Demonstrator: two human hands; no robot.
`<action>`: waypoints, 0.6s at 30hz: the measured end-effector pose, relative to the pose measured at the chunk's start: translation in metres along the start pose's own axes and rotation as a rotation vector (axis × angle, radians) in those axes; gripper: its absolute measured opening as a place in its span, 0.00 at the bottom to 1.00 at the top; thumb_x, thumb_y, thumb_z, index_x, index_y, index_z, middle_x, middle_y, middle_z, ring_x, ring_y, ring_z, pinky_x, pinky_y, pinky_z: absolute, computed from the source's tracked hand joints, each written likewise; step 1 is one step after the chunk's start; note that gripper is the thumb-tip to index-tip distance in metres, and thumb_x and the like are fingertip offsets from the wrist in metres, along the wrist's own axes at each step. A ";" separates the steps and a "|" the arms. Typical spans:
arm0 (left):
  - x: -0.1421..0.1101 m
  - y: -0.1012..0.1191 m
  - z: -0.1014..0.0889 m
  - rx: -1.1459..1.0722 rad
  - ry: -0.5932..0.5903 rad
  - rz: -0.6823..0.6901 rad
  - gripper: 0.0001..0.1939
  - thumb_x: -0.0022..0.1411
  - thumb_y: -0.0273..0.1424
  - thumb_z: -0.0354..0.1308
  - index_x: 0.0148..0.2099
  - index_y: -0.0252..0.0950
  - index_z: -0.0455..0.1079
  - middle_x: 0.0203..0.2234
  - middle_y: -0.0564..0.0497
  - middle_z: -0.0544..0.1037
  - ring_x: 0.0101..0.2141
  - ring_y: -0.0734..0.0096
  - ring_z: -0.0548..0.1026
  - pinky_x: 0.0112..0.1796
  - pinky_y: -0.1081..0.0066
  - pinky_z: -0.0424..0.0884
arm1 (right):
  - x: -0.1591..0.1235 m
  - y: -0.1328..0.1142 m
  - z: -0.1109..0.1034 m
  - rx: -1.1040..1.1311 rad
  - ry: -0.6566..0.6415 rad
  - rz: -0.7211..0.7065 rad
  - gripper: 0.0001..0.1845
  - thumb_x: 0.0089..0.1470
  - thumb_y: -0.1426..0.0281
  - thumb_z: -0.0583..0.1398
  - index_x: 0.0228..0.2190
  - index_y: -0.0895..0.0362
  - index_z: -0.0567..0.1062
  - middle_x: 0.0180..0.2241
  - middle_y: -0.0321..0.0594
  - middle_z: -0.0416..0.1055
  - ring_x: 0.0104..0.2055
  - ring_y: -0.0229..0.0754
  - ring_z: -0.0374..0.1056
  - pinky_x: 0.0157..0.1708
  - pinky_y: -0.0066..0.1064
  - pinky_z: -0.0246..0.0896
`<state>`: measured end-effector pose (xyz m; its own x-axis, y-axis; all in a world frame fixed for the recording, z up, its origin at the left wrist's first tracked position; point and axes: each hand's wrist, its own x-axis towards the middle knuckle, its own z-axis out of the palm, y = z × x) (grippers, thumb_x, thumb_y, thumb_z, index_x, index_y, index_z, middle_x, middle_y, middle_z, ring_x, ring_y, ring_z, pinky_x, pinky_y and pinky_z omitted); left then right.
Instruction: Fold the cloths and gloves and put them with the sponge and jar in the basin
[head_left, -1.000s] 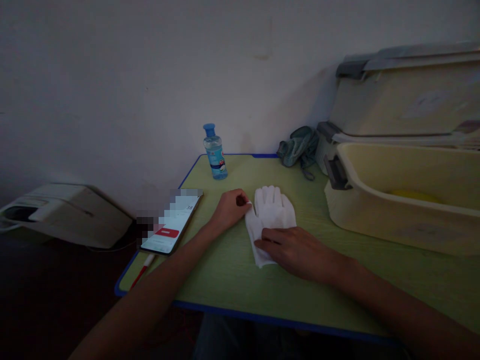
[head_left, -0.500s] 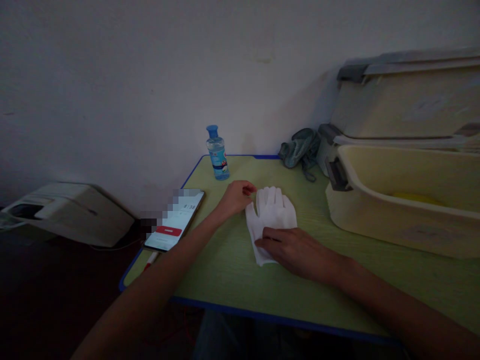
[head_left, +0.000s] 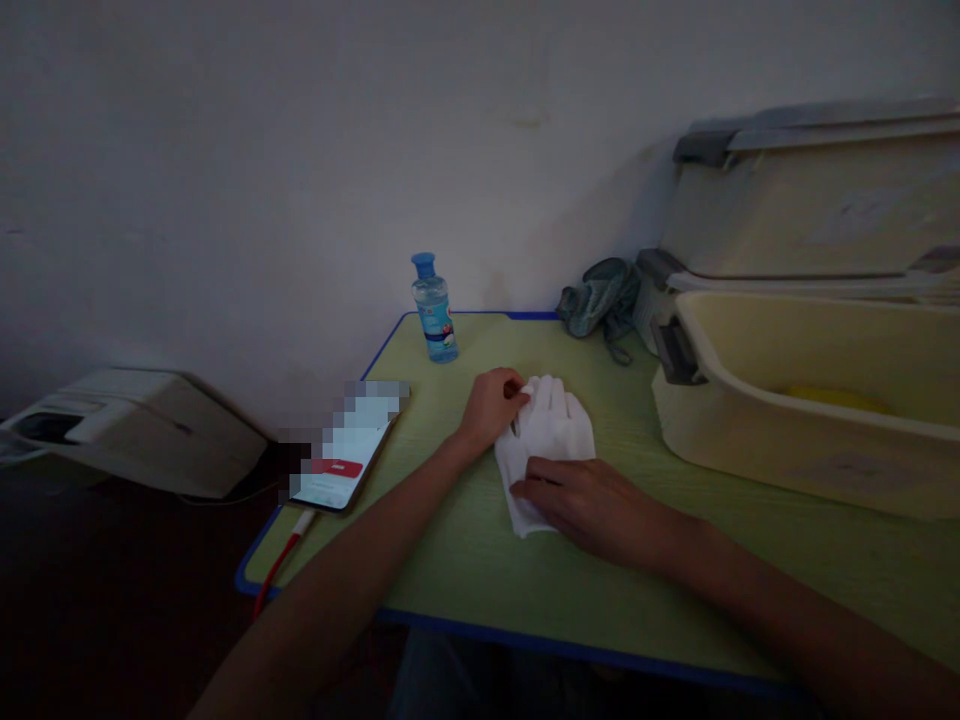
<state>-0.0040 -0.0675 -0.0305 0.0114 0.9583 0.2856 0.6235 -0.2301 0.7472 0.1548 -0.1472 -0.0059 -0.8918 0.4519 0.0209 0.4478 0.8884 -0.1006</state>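
A white fabric glove [head_left: 551, 435] lies flat on the table in front of me, its fingers pointing away. My left hand [head_left: 491, 408] is at the glove's upper left edge, thumb and fingertips pinched together at a glove finger. Over the lower part of the glove rests my right hand [head_left: 581, 500], its fingers bent and pressed together on the fabric near the cuff. Part of the cuff is hidden beneath it.
The green table [head_left: 442, 560] has a blue rim. A blue-capped bottle [head_left: 436, 315] stands near the back; a phone [head_left: 337, 450] with a red cable [head_left: 276, 572] lies left. Bundled grey-green fabric [head_left: 596, 297] and an open cream bin [head_left: 765, 440] are right, before a lidded box [head_left: 810, 210].
My left hand has moved right and slightly down onto the glove's side finger, which is now drawn in toward the others. The right hand has stayed almost in place.
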 end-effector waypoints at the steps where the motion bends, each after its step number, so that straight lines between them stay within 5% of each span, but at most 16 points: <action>1: 0.000 0.000 0.000 -0.021 0.007 -0.005 0.03 0.49 0.22 0.59 0.26 0.33 0.69 0.20 0.55 0.70 0.23 0.77 0.67 0.29 0.75 0.65 | 0.000 0.000 0.000 0.002 0.003 -0.001 0.12 0.57 0.77 0.52 0.41 0.58 0.71 0.36 0.39 0.70 0.31 0.38 0.67 0.27 0.29 0.56; 11: 0.004 -0.002 0.000 -0.145 0.047 -0.053 0.08 0.50 0.17 0.56 0.26 0.34 0.63 0.19 0.58 0.67 0.22 0.79 0.67 0.27 0.76 0.63 | 0.000 0.000 0.002 -0.009 -0.008 0.001 0.13 0.56 0.77 0.52 0.42 0.57 0.70 0.37 0.40 0.70 0.32 0.39 0.67 0.29 0.29 0.57; 18: 0.003 -0.004 0.001 -0.004 0.092 0.050 0.08 0.46 0.16 0.60 0.25 0.33 0.67 0.26 0.54 0.66 0.27 0.78 0.67 0.33 0.73 0.68 | 0.000 -0.001 -0.001 0.033 -0.021 0.017 0.14 0.56 0.78 0.51 0.43 0.58 0.70 0.37 0.42 0.69 0.33 0.38 0.67 0.29 0.29 0.56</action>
<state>-0.0060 -0.0637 -0.0335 -0.0295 0.9261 0.3761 0.6210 -0.2779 0.7329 0.1542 -0.1477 -0.0050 -0.8855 0.4647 -0.0015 0.4607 0.8775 -0.1333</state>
